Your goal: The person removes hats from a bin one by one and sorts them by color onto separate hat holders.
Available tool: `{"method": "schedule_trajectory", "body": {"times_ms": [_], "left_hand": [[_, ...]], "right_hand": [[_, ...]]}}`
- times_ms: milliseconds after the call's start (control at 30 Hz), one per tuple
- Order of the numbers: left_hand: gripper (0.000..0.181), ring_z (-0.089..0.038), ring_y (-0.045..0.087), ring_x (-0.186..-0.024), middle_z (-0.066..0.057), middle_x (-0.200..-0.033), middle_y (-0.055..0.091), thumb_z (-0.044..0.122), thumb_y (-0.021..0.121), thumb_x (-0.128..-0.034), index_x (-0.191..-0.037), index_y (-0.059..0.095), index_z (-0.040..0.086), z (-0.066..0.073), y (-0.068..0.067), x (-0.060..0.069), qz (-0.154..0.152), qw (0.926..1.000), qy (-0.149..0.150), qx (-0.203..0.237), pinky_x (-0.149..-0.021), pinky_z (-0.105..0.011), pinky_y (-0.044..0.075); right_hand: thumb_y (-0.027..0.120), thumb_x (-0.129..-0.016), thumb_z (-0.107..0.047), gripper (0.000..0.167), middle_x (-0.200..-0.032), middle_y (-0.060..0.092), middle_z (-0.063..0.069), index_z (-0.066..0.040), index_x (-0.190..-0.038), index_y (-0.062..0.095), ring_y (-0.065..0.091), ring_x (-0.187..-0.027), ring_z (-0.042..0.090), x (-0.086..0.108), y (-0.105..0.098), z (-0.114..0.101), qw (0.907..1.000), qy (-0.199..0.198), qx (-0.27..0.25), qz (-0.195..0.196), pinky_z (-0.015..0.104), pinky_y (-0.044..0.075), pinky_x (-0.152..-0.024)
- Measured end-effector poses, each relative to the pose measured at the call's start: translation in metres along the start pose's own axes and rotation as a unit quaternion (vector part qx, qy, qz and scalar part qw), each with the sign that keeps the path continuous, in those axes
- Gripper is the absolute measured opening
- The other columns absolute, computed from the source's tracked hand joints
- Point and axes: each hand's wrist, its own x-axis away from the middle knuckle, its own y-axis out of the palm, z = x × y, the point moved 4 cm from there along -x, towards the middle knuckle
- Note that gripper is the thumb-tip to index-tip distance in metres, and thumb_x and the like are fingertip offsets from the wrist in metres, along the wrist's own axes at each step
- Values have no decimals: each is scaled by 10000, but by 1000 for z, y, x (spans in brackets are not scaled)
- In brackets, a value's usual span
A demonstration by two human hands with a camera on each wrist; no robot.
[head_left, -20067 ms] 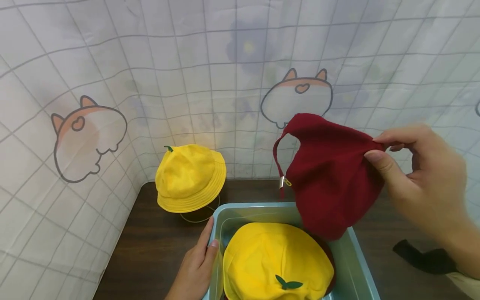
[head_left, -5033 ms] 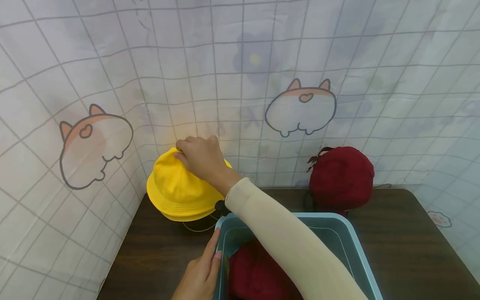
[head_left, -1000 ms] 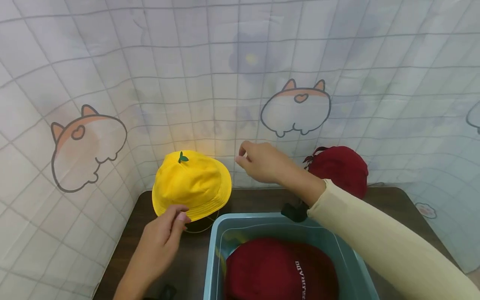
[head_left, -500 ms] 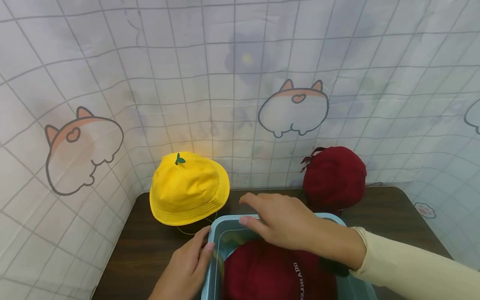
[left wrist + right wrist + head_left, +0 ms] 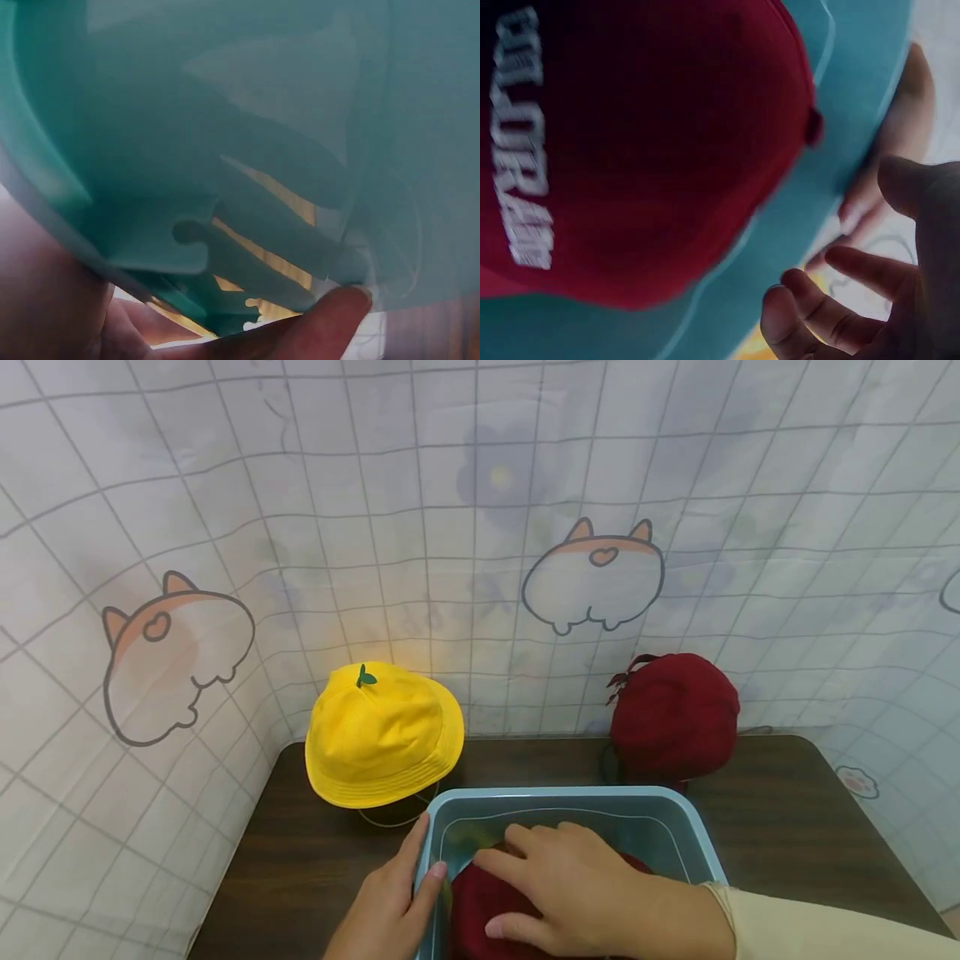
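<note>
A dark red cap (image 5: 480,914) lies in the light blue bin (image 5: 562,792). My left hand (image 5: 386,906) grips the bin's left rim, thumb on the rim and fingers along the outer wall; the left wrist view shows fingers (image 5: 322,330) around the bin (image 5: 300,97). Over the cap, inside the bin, is my right hand (image 5: 577,881), its fingers slightly bent. In the right wrist view those fingers (image 5: 821,311) are spread beside the cap (image 5: 660,135), which has white lettering. Contact with the cap cannot be told, and the hand hides part of it.
Behind the bin at the left, a yellow hat (image 5: 378,735) with a green sprout rests on a wire stand. At the back right stands a dark red hat (image 5: 675,714) with a strap. A printed grid curtain (image 5: 480,568) hangs behind the dark wooden table (image 5: 780,810).
My left hand has gone from beside the yellow hat to the bin's rim. My right hand has come down from near the curtain into the bin, over the red cap.
</note>
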Motion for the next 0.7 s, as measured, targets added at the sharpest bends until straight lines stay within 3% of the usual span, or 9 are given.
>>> {"method": "schedule_trajectory", "body": {"times_ms": [167, 400, 567, 700], "left_hand": [[691, -135, 670, -851, -106, -1163, 700, 414, 523, -1066, -1638, 216, 179, -2, 3, 0, -318, 9995, 23, 28, -736, -363, 599], [665, -125, 648, -800, -77, -1081, 708, 316, 532, -1070, -1638, 217, 171, -3, 6, -2, -219, 9995, -201, -137, -737, -402, 586], [646, -97, 625, -755, -49, -1016, 701, 299, 510, -1079, -1639, 214, 167, -3, 8, -2, -215, 9993, -233, -188, -711, -374, 571], [642, -82, 603, -719, -27, -958, 690, 294, 504, -1082, -1638, 213, 161, -4, 9, -2, -186, 9994, -204, -214, -690, -349, 557]], "right_hand": [[524, -970, -666, 521, -1154, 677, -92, -382, -1403, 578, 629, -934, 107, 4, 17, -7, 9937, -642, 878, -284, 358, 583, -803], [671, -935, -563, 462, -1176, 694, -149, -416, -1369, 614, 586, -982, 85, 5, 25, -11, 9794, -1447, 1406, -69, 281, 552, -836], [739, -872, -580, 523, -1142, 681, -187, -439, -1361, 615, 535, -956, 44, 3, 30, -14, 9671, -1984, 1590, 5, 201, 500, -771], [783, -831, -576, 468, -1085, 693, -204, -451, -1268, 672, 520, -903, 31, 3, 33, -18, 9564, -2229, 1881, 136, 171, 439, -699]]}}
